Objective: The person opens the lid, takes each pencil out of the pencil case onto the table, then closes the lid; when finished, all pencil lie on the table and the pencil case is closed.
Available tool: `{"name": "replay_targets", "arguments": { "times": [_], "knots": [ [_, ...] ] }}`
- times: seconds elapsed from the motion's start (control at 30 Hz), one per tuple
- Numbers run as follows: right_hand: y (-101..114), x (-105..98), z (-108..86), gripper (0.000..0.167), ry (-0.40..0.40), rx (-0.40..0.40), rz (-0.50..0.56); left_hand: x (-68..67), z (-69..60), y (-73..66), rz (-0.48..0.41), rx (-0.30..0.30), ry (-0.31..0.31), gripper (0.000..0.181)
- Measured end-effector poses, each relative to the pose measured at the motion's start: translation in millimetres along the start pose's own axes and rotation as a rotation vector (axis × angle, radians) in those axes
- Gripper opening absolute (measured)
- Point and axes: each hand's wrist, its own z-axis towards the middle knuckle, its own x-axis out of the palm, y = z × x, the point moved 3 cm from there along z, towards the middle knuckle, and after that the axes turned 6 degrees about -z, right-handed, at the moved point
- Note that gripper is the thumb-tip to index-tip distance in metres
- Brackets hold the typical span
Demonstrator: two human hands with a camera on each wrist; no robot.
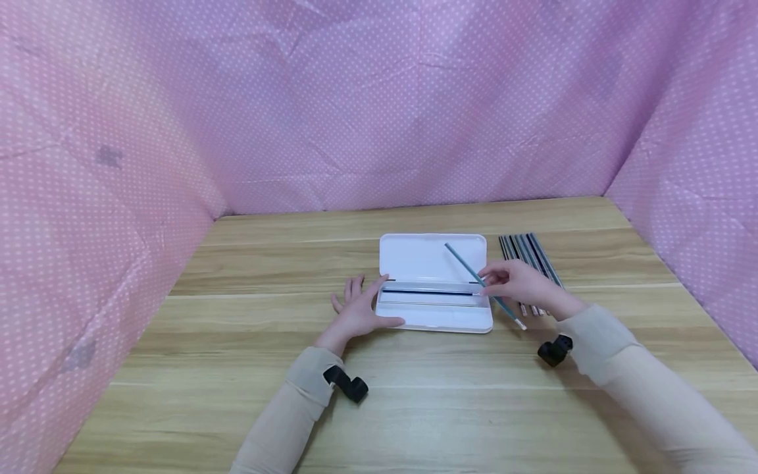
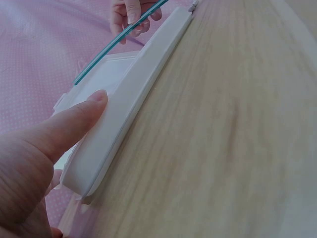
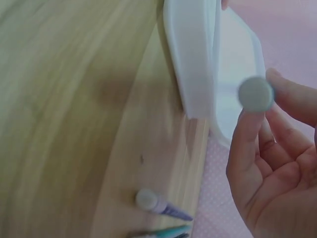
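My right hand (image 1: 518, 283) pinches a teal pencil (image 1: 464, 264) between thumb and fingers, slanted over the right end of an opened white pencil case (image 1: 435, 319). The pencil's pale eraser end (image 3: 255, 93) faces the right wrist camera. Inside the case lies one dark pencil (image 1: 426, 291), lengthwise. My left hand (image 1: 358, 316) rests at the case's left end with its fingers spread. Its thumb (image 2: 74, 121) lies straight against the front wall, and the index finger touches near the hinge; the other fingers stand apart from the case.
Several pencils (image 1: 527, 253) lie in a row to the right of the case, partly behind my right hand and wrist. The case's lid (image 1: 414, 255) leans back. Pink dotted cloth (image 1: 379, 118) hangs around the wooden table (image 1: 426, 401).
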Motion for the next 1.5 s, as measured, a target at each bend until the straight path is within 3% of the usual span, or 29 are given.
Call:
{"name": "replay_targets", "arguments": {
  "times": [0.57, 0.97, 1.5],
  "knots": [
    [-28, -18, -20.5, 0.047, -0.041, 0.096, 0.128, -0.4, -1.1, -1.6, -0.002, 0.002, -0.008, 0.094],
    [-46, -37, -36.2, 0.050, -0.069, 0.099, 0.098, -0.2, 0.2, 0.2, -0.004, 0.005, -0.013, 0.095],
    [-86, -65, -42.1, 0.055, -0.130, 0.186, 0.246, -2.1, -0.7, -0.6, -0.006, 0.009, -0.012, 0.095]
  ]
}}
